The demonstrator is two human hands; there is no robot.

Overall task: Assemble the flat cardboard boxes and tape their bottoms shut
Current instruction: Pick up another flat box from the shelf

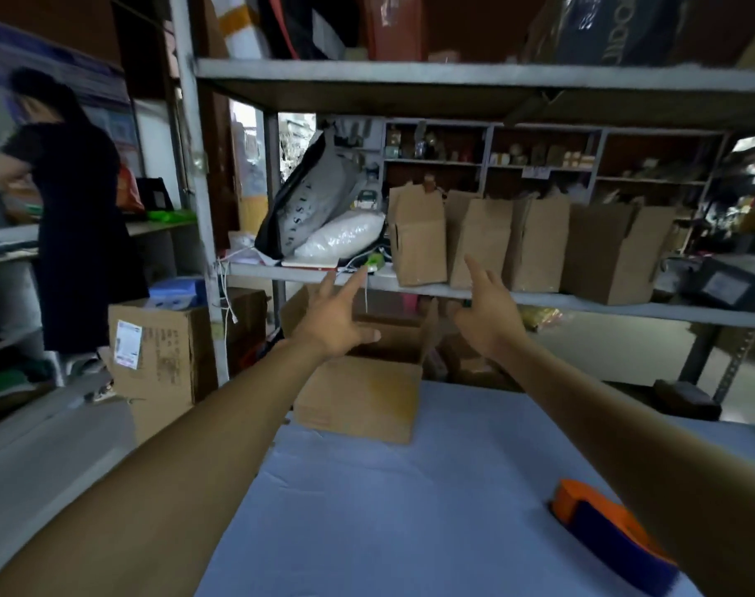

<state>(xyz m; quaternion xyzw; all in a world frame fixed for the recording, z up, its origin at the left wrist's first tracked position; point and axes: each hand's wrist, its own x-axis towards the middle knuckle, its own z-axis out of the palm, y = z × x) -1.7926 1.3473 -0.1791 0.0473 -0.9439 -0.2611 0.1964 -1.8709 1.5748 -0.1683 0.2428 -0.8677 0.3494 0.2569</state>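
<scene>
Both grips are spread wide and nothing is held: the left hand (337, 321) and the right hand (488, 312) are stretched forward with fingers straight, above an open cardboard box (363, 394) that stands at the far edge of the bench (410, 510). A tape dispenser (613, 536) lies near the right forearm. Assembled boxes (479, 243) are lined up on the shelf (582, 301) beyond.

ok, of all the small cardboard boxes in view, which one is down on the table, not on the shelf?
The box on the table, its flaps open, just below both hands. The other boxes stand in a row on the shelf.
</scene>
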